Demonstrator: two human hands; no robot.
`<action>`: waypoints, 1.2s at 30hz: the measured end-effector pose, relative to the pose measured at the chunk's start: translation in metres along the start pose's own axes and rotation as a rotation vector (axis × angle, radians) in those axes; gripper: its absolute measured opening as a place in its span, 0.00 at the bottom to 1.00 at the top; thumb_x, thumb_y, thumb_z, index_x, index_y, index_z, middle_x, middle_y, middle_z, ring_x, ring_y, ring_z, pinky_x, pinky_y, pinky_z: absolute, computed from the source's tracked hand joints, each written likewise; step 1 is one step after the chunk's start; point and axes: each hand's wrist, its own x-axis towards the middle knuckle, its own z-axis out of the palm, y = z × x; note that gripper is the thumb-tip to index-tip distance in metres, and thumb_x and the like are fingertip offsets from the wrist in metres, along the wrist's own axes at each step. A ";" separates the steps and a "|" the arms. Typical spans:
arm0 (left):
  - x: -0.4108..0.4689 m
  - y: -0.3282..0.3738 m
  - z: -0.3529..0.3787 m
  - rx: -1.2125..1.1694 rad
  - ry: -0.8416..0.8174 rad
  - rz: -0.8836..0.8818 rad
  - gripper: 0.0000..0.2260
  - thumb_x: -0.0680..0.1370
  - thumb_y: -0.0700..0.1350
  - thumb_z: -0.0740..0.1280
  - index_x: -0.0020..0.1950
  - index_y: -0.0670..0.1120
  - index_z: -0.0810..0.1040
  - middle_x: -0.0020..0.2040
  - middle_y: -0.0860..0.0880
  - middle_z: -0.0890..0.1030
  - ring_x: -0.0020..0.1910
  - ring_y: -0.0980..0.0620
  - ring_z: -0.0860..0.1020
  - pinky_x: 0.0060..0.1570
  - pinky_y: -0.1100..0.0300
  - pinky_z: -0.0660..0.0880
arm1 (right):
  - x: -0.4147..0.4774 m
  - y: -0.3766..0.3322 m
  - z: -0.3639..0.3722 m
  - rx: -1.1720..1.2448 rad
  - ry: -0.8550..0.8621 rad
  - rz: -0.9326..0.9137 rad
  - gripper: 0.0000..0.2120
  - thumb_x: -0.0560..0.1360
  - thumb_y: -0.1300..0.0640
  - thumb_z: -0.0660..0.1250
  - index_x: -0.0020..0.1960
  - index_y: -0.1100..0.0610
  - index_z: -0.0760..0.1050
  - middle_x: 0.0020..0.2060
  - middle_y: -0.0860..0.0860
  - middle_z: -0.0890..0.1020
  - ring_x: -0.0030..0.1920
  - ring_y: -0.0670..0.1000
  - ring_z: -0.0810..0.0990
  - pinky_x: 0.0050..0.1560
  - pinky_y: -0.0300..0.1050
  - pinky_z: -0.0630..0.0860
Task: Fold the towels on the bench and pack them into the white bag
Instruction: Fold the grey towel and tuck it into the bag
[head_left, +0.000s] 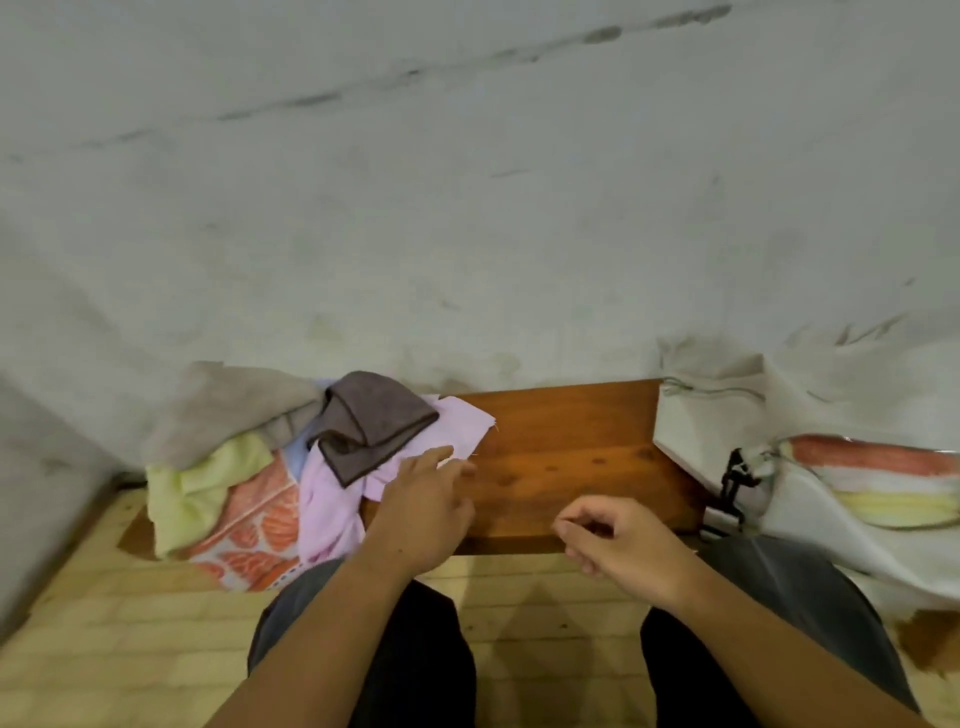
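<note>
A heap of unfolded towels lies on the left end of the wooden bench (571, 447): a dark brown towel (374, 421) on top, a pink towel (457, 426) under it, a yellow-green towel (208, 483), an orange patterned towel (260, 525) and a beige towel (228, 405). My left hand (426, 509) reaches to the pink towel's edge and its fingertips touch it. My right hand (618, 540) hovers over the bench's front edge, fingers loosely curled, holding nothing. The white bag (706, 431) sits at the right with folded orange and yellow towels (883, 483) inside.
A rough whitish wall rises right behind the bench. The floor below is pale yellow brick. My knees in dark trousers are close to the bench front. A black clip or strap (732, 483) hangs at the bag's mouth.
</note>
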 end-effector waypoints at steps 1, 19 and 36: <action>0.005 -0.013 -0.003 0.028 -0.017 -0.073 0.20 0.78 0.52 0.64 0.71 0.58 0.72 0.78 0.52 0.64 0.75 0.46 0.63 0.72 0.48 0.64 | 0.002 -0.001 0.003 0.001 0.001 0.003 0.06 0.81 0.51 0.67 0.49 0.47 0.83 0.40 0.46 0.85 0.39 0.45 0.84 0.40 0.36 0.78; 0.068 -0.077 0.006 -0.467 0.004 -0.618 0.31 0.79 0.53 0.65 0.81 0.52 0.59 0.76 0.39 0.60 0.71 0.34 0.65 0.73 0.42 0.65 | 0.026 0.006 0.015 0.135 0.025 0.114 0.06 0.80 0.47 0.68 0.49 0.45 0.83 0.40 0.49 0.85 0.38 0.48 0.83 0.42 0.43 0.79; 0.017 0.012 -0.010 -0.660 -0.091 0.056 0.18 0.82 0.46 0.64 0.71 0.61 0.74 0.66 0.64 0.71 0.61 0.64 0.74 0.58 0.68 0.71 | 0.022 0.000 0.013 0.054 0.124 0.031 0.23 0.75 0.44 0.74 0.66 0.36 0.71 0.57 0.37 0.79 0.49 0.38 0.82 0.43 0.34 0.79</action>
